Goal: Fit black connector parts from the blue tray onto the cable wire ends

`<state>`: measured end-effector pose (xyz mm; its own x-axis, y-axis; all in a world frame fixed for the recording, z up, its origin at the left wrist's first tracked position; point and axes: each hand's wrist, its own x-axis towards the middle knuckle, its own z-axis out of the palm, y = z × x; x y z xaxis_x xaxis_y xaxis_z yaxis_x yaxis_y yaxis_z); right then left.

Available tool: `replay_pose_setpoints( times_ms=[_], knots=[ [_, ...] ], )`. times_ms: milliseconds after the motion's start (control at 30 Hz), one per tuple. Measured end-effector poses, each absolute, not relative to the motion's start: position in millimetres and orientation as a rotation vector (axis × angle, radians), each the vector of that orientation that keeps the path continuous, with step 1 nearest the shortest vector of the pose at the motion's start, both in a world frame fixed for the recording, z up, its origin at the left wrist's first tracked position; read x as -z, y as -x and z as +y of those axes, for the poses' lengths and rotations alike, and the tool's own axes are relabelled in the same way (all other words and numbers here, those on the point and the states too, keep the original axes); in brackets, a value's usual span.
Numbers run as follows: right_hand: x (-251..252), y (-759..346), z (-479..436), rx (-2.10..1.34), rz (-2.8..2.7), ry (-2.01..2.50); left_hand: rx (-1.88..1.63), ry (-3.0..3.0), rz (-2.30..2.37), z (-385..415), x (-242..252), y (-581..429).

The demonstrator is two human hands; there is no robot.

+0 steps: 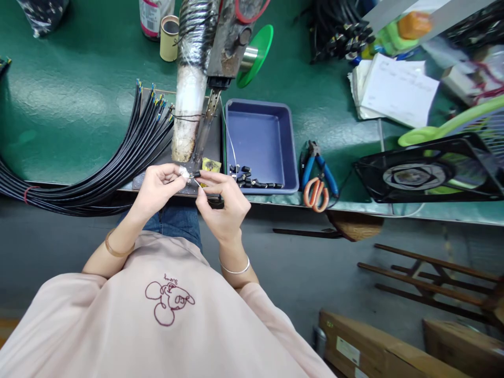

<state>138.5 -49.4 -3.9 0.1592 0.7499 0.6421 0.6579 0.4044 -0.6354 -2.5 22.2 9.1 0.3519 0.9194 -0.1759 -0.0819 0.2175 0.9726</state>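
My left hand (159,185) is closed in a pinch on a small white piece at the front edge of the green bench (79,100). My right hand (222,202) is closed too, its fingertips pinching a small black part and a thin wire right beside the left fingers. Both hands meet just under the tip of a soldering tool (205,131) that hangs from a wrapped mount (192,79). A bundle of black cables (118,157) with stripped coloured ends lies to the left of my hands. A blue tray (262,144) with several small black parts in its front edge stands to the right.
Blue-handled pliers (321,170) and orange scissors (315,193) lie right of the tray. A black fan (429,170) sits further right, with papers (397,89) behind it. A small tube and a bottle (153,18) stand at the back. Cardboard boxes (378,352) lie on the floor.
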Motion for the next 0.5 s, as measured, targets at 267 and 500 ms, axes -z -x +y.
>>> replay_pose_setpoints(
  times_ms=[267,500],
  knots=[
    [7.0,-141.9,-50.9,-0.108,-1.559,1.316,-0.836,-1.206,0.963,19.8,-8.7,3.6],
    [5.7,-140.5,-44.2,-0.069,-1.544,1.308,-0.859,-1.217,0.967,19.2,-11.3,2.0]
  ],
)
